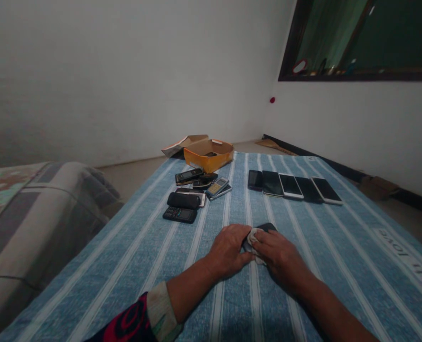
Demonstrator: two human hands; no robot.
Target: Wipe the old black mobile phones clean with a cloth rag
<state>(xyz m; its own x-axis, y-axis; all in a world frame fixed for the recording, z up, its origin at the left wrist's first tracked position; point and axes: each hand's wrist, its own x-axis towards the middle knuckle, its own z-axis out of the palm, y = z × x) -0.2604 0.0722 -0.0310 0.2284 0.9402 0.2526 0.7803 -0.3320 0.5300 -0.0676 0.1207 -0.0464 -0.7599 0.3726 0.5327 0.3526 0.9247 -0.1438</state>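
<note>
**Two hands on one dark phone at mid-table**

A dark phone (268, 227) lies between the person's hands, midway between the left and right edges of the striped-cloth-covered table (125, 285). The left hand (228, 249) holds it along its left side, fingers at the far end and thumb across the near end. The right hand (280, 256) is closed narrowly on a crumpled pale rag (254, 235), pressing it against the phone; the two hands nearly meet over it. How far the right fingers wrap around the phone itself cannot be told.

Beyond the right hand, toward the table's far right corner, five smartphones (291, 185) lie side by side in a row, the third and fifth from the left with white frames. Toward the left edge, older phones lie in a loose cluster, some overlapping: a black keypad phone (180, 214) is nearest, and a silver keypad phone (218, 186) rests on another device at the cluster's right.

At the far left corner stands an orange cardboard box (211, 162), its lid (184, 144) spread to the left and something dark inside, too small to identify.
</note>
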